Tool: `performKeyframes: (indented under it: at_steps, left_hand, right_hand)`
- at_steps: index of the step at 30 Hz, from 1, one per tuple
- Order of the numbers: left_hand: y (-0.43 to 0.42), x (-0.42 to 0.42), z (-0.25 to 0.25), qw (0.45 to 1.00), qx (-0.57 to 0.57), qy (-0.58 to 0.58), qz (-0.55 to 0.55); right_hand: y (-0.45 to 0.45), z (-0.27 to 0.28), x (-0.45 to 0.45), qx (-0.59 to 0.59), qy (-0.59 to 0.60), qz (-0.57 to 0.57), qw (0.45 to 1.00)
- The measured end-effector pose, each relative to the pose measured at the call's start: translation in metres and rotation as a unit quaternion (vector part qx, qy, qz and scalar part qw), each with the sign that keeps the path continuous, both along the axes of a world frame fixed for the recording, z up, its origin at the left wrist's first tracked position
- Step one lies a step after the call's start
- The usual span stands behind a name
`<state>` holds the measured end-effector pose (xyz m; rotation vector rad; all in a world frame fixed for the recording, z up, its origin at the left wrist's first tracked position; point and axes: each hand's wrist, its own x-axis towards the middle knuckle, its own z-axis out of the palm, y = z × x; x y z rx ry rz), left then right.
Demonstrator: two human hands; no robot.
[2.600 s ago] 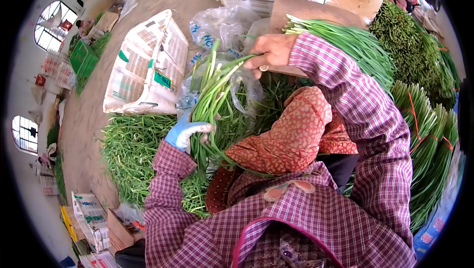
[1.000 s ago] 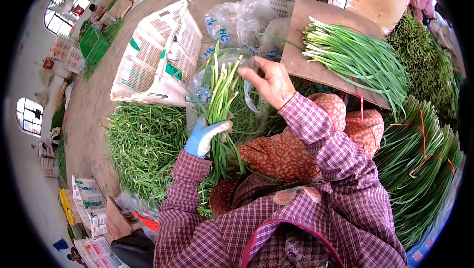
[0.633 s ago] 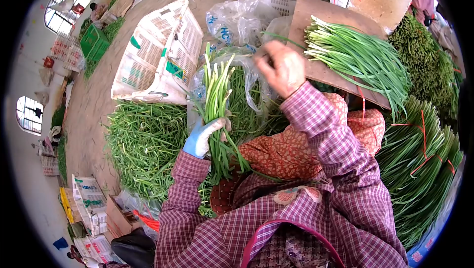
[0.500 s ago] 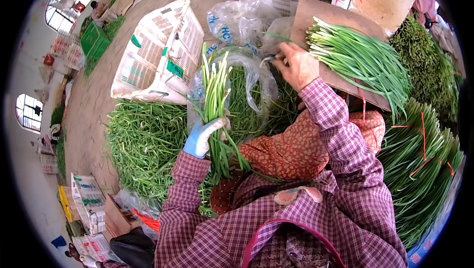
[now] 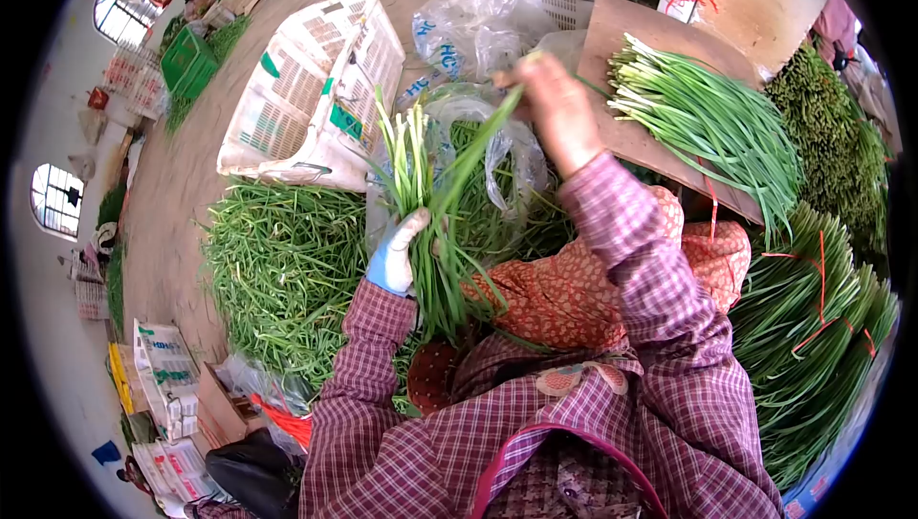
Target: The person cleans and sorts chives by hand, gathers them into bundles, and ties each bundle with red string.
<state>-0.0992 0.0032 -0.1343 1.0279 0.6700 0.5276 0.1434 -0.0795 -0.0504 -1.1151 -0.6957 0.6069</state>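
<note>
Gripping the green bunch (image 5: 409, 170) around its stems, the left hand (image 5: 397, 253) holds it between crate (image 5: 287, 69) and trouser leg (image 5: 564, 301); the blurred right hand (image 5: 561, 112) pinches a strand (image 5: 486, 144). I judge it light, limp-leaved, bruisable: grasp firmer stems.

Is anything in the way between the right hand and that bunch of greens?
Nothing visible blocks it. A long leaf spans the gap from the right hand to the bunch in the left hand; the clear bag seems to lie below.

green leaves (image 5: 485, 148) newly stretched from the bunch (image 5: 409, 163), right grip (image 5: 555, 106) at their end
</note>
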Motion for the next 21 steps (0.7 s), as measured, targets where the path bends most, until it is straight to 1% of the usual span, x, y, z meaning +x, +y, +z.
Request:
performKeyframes:
  at_steps: [1,3,4,5,6,7,8,9,10,11,12,13,14,15,16,21]
  left_hand:
    - [0.002,-0.001,0.002,1.000,-0.001,-0.001,0.004]
    - [0.009,-0.004,0.007,1.000,0.009,-0.007,0.021]
    - [0.015,-0.006,0.002,0.999,-0.004,-0.039,0.025]
    - [0.021,-0.009,0.000,0.999,-0.003,-0.040,0.029]
    - [0.026,-0.011,-0.002,0.999,-0.002,-0.046,0.019]
    - [0.029,-0.012,-0.003,0.999,-0.002,-0.050,0.006]
    - [0.028,-0.006,-0.006,0.996,0.011,-0.075,0.041]
    - [0.026,-0.004,-0.004,0.996,0.011,-0.075,0.039]
    - [0.024,-0.002,0.001,0.997,-0.010,-0.083,-0.005]
    - [0.022,-0.001,0.003,0.994,-0.030,-0.090,-0.048]
    - [0.023,0.001,0.002,0.992,-0.028,-0.096,-0.072]
    - [0.018,0.004,0.006,0.992,-0.028,-0.096,-0.073]
    - [0.009,0.008,0.012,0.995,-0.013,-0.082,-0.063]
    - [0.004,0.009,0.016,0.996,0.002,-0.068,-0.054]
    - [0.005,0.007,0.011,0.998,-0.017,-0.041,-0.053]
    - [-0.003,0.012,0.018,0.997,-0.030,-0.041,-0.049]
  right_hand:
    - [-0.006,0.005,0.015,0.060,0.096,0.019,0.993]
    - [-0.024,0.009,0.055,0.133,0.143,0.015,0.981]
    - [-0.039,0.004,0.084,0.157,0.141,0.009,0.977]
    - [-0.047,0.001,0.101,0.181,0.139,0.002,0.974]
    - [-0.047,0.006,0.093,0.181,0.139,0.006,0.974]
    - [-0.048,0.014,0.075,0.053,0.050,-0.073,0.995]
    - [-0.038,0.003,0.061,0.010,-0.013,-0.087,0.996]
    - [-0.027,-0.008,0.046,-0.034,-0.076,-0.103,0.991]
    - [-0.017,-0.019,0.031,-0.075,-0.137,-0.120,0.980]
    - [-0.011,-0.022,0.005,-0.108,-0.157,-0.042,0.981]
    - [-0.008,-0.016,-0.014,-0.162,-0.139,0.049,0.976]
    - [0.006,-0.037,-0.028,-0.195,-0.127,0.064,0.970]
    - [0.019,-0.051,-0.037,-0.192,-0.116,0.093,0.970]
    - [0.022,-0.045,-0.046,-0.188,-0.119,0.118,0.968]
    - [0.026,-0.045,-0.052,-0.183,-0.129,0.126,0.966]
    - [0.030,-0.060,-0.058,-0.167,-0.123,0.143,0.968]
